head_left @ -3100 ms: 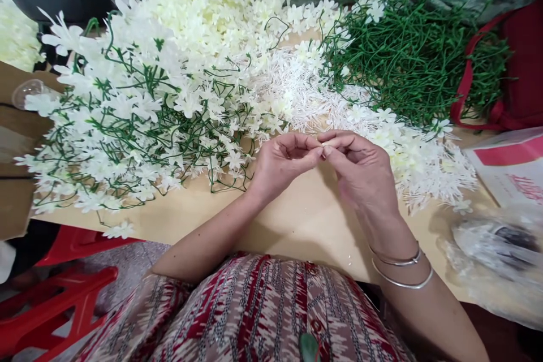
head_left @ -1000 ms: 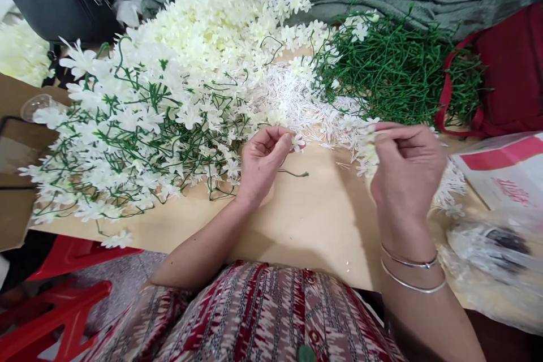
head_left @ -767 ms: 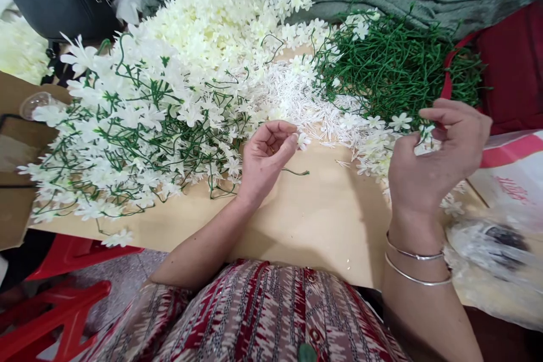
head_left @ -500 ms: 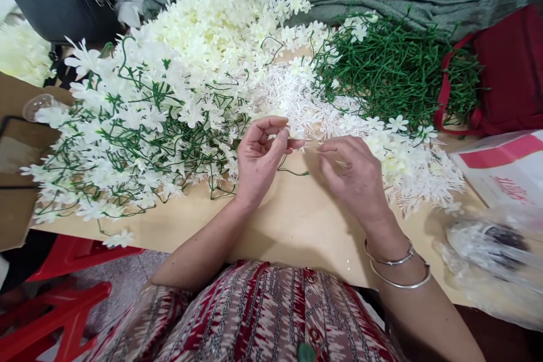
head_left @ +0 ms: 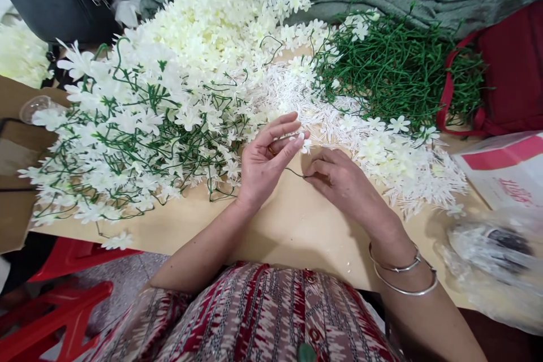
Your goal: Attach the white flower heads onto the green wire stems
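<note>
My left hand (head_left: 269, 161) is over the middle of the table, thumb and fingers closed on a small white artificial flower (head_left: 306, 145) that pokes out at the fingertips. My right hand (head_left: 339, 178) sits just to its right, low over the table. Its thumb and forefinger pinch the end of a thin green plastic stem (head_left: 293, 171), which runs left and disappears behind my left hand. To the left lies a heap of white flowers on green stems (head_left: 156, 124). Loose white stamen pieces (head_left: 292, 90) spread behind my hands.
Cream petals (head_left: 220, 22) are piled at the back. Green stems (head_left: 394, 68) lie at the back right beside a red bag (head_left: 515, 62). A black bag (head_left: 51, 0) and cardboard box (head_left: 21, 153) stand left. Clear plastic bags (head_left: 487, 260) lie right. Red stools (head_left: 55, 317) are below.
My right hand has moved down and slightly left and now grips the green stem, which lay loose on the table. My left hand has shifted slightly right, with the white flower showing at its fingertips.
</note>
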The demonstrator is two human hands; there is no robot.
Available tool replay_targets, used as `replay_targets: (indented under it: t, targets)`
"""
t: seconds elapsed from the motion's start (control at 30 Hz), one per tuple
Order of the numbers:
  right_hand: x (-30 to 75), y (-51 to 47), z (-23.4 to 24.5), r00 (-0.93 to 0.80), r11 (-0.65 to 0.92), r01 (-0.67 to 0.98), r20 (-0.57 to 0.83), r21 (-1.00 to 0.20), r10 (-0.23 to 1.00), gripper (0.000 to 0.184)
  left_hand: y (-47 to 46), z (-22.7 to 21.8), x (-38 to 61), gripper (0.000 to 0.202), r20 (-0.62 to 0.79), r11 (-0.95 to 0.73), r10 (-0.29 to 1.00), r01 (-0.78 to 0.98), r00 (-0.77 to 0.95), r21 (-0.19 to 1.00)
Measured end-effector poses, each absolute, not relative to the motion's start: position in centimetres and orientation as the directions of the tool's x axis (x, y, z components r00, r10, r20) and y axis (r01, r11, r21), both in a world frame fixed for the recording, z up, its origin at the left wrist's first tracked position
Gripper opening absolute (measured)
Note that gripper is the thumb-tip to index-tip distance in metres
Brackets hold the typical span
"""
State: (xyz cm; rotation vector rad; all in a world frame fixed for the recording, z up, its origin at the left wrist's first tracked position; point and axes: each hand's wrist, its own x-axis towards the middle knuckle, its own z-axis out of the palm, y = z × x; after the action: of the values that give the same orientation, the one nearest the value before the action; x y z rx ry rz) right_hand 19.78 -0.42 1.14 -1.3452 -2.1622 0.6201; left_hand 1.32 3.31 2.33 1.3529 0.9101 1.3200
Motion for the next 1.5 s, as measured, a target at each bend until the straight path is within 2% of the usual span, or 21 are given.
replay_targets:
  t: [0.13, 0.27, 0.43, 0.5, 0.57, 0.63, 0.77, 0.87, 1.13, 1.23, 1.33, 1.4, 1.5]
  targets:
    - [20.1, -0.2, 1.5, -0.336, 0.372, 0.634, 0.191, -0.678, 0.922, 0.012, 2.9, 2.5, 1.6, 0.02, 0.256, -0.239, 0.95, -0.113, 0.177, 0.964]
    - [20.7, -0.3, 2.1, -0.233, 0.315, 0.578, 0.218, -0.753, 0.948, 0.011, 2.8, 2.3, 1.8, 0.021, 0.21, -0.176, 0.958, -0.181, 0.194, 0.968]
    - [21.8, -0.6, 2.8, -0.417, 0.248, 0.448, 0.045, -0.859, 0.908, 0.004, 2.9, 2.0, 1.8, 0.025, 0.139, -0.106, 0.974, -0.18, 0.181, 0.978]
    - [22.0, -0.6, 2.7, -0.275, 0.211, 0.465, 0.087, -0.86, 0.958, 0.006, 2.9, 1.8, 1.9, 0.028, 0.129, -0.098, 0.978, -0.186, 0.165, 0.978]
    - [21.9, -0.3, 2.3, -0.029, 0.161, 0.521, 0.171, -0.838, 0.985, 0.007, 3.0, 1.5, 2.0, 0.029, 0.122, -0.086, 0.977, -0.199, 0.177, 0.976]
    - [21.5, 0.1, 1.6, 0.126, 0.119, 0.592, 0.237, -0.797, 0.963, 0.006, 2.9, 1.3, 2.2, 0.028, 0.109, -0.066, 0.976, -0.22, 0.187, 0.973]
    - [20.7, 1.0, 0.2, 0.062, 0.127, 0.772, 0.272, -0.623, 0.96, 0.01, 2.8, 1.1, 2.6, 0.025, 0.095, -0.048, 0.983, -0.285, 0.155, 0.957]
    - [20.7, 1.3, -0.3, 0.022, 0.121, 0.846, 0.26, -0.519, 0.965, 0.017, 2.7, 1.2, 2.8, 0.026, 0.079, -0.039, 0.988, -0.279, 0.134, 0.959]
    - [21.7, 1.4, -0.3, 0.051, 0.086, 0.881, 0.274, -0.466, 0.96, 0.016, 2.6, 0.9, 2.7, 0.024, 0.017, 0.007, 0.995, -0.235, 0.1, 0.972]
    - [21.5, 1.2, 0.1, 0.119, 0.087, 0.827, 0.324, -0.555, 0.938, 0.013, 2.5, 1.0, 2.9, 0.025, 0.024, 0.001, 0.995, -0.248, 0.097, 0.969]
    - [20.5, 0.6, 1.0, 0.224, 0.14, 0.668, 0.377, -0.731, 0.898, 0.006, 2.4, 1.0, 3.0, 0.025, 0.036, -0.002, 0.993, -0.286, 0.112, 0.958]
    - [19.5, 0.0, 1.7, 0.273, 0.187, 0.495, 0.356, -0.849, 0.894, 0.004, 2.4, 0.9, 3.0, 0.026, 0.03, 0.006, 0.992, -0.288, 0.119, 0.958]
    - [17.9, -0.7, 2.6, 0.283, 0.184, 0.274, 0.262, -0.944, 0.923, 0.009, 2.5, 0.6, 2.8, 0.027, 0.021, 0.006, 0.995, -0.266, 0.098, 0.964]
